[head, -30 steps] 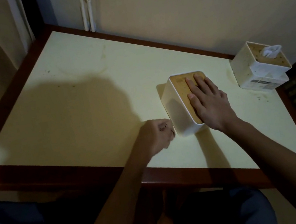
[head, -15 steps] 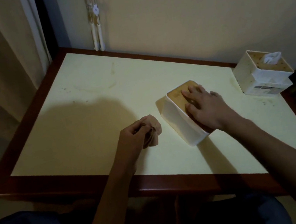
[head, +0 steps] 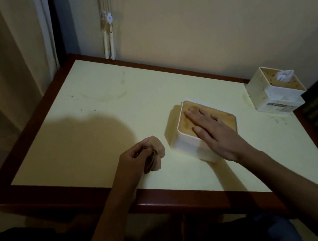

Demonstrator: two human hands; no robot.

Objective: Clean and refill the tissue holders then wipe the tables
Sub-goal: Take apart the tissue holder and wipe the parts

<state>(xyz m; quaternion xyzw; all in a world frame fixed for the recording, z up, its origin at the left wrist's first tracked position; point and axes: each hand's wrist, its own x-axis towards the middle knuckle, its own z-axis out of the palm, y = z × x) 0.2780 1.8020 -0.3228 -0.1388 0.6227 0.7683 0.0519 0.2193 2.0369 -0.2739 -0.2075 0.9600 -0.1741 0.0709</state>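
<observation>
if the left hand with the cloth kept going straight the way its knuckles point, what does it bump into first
Most likely the near tissue holder. The left hand grips a crumpled cloth aimed right and slightly away, at the holder's white side wall, which the right hand presses flat from above. The cloth would touch first; depth is unclear.

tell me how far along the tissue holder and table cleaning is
Early on. Nothing looks finished: the table shows a ring stain and specks, and the far tissue holder, tissue poking out, looks speckled. In hand: the right hand lies flat on the near tissue holder, while the left hand grips a crumpled cloth beside it. Left: clean both holders, refill, wipe the table.
</observation>
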